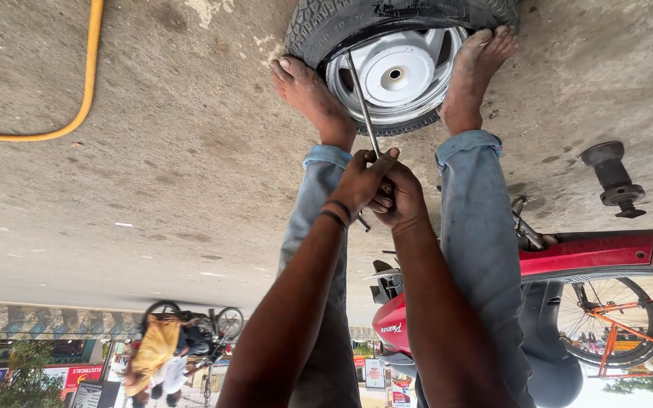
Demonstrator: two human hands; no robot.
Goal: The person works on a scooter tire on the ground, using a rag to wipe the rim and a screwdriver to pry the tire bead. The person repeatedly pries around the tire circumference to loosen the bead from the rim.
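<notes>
A: On the concrete floor, a tyre with its white rim lies flat. Bare feet press it down on either side: one foot on the tread edge, the other foot against the rim's far side.

B: Hands?

A: Both clamped on one metal lever. Left hand wraps the shaft; right hand closes just beside it, the two touching. Each grip is shut tight on the lever, no fingers apart.

B: Lever tip?

A: It runs from the hands to the gap between tyre and rim. Whether it sits under the bead, cannot tell.

B: Step in hand?

A: Judged: prying the tyre bead off the rim, early on, since the tyre seats all round the visible rim.

B: Next move calls for?

A: Likely a steady pull on the lever with feet holding firm; a slip would throw the tip out.

B: Surroundings?

A: Yellow hose well apart; red scooter and a jack stand near the leg.
</notes>
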